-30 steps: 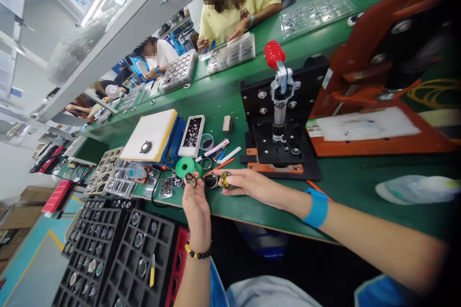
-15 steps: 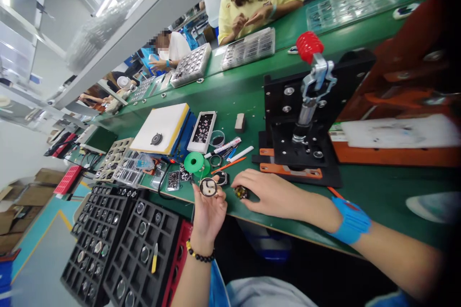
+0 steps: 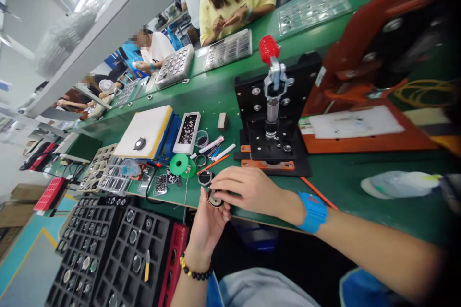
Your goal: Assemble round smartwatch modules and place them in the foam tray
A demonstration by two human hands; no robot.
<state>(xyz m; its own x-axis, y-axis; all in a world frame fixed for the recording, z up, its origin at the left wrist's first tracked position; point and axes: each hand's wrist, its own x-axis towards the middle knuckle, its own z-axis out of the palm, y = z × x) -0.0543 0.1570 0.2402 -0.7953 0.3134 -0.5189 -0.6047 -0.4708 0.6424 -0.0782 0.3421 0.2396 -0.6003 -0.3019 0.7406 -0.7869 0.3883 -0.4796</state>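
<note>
My left hand (image 3: 209, 223) holds a round watch case (image 3: 215, 200) in its fingertips, just above the bench's front edge. Over that case reaches my right hand (image 3: 248, 192), its fingers bent and their tips at the rim. Whatever small part lies under those fingertips is hidden. Right behind both hands, another round watch case (image 3: 205, 178) with a dark face rests on the green bench. Near it are an orange stick (image 3: 213, 164), a white marker (image 3: 225, 152) and a green spool (image 3: 179, 165).
A black toggle press (image 3: 272, 129) with a red knob stands behind my right hand. Black compartment trays (image 3: 122, 259) with watch parts sit at lower left. A white-topped blue box (image 3: 144, 129) bears a dark round part. A plastic bottle (image 3: 396, 184) lies at right. Co-workers sit opposite.
My right hand has moved left from the bench, where its fingers were on a small dark, gold-glinting part, to the watch case in my left hand. The view has shifted to the right.
</note>
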